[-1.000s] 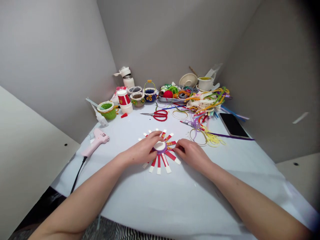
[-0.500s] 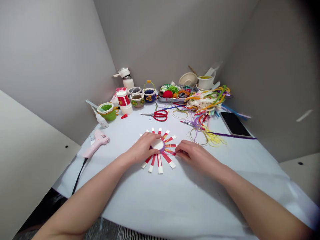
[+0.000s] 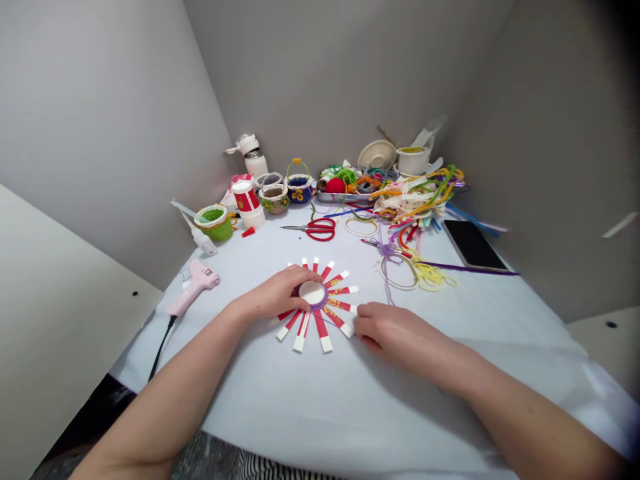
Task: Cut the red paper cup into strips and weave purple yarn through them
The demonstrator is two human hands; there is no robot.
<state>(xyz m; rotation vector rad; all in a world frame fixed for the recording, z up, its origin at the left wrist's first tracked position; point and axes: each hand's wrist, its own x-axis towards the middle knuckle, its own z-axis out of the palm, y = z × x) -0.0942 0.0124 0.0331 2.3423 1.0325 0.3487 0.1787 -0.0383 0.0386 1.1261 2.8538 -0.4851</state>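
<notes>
A paper cup [image 3: 321, 330] cut into red-and-white strips lies splayed like a sun on the table, its round white base in the middle. Purple yarn [image 3: 320, 306] is wound round that base. My left hand [image 3: 280, 291] holds the base from the left, thumb on the near side and fingers on the far side, covering the strips there. Just right of the strips, my right hand [image 3: 387, 328] is closed with its fingertips pinched on the purple yarn, which runs taut from the base; the fingertips themselves are partly hidden.
Red-handled scissors [image 3: 320, 229] lie beyond the cup. A pink glue gun [image 3: 195, 287] and glue bottle [image 3: 204, 241] are at left. Rings, yellow yarn [image 3: 430, 277] and a phone [image 3: 474, 245] lie right. Small baskets [image 3: 299, 189] and a yarn tray [image 3: 345, 197] stand behind.
The splayed cup has turned and shifted slightly left with my left hand. My right hand has moved a little down and right, drawing the purple yarn along.
</notes>
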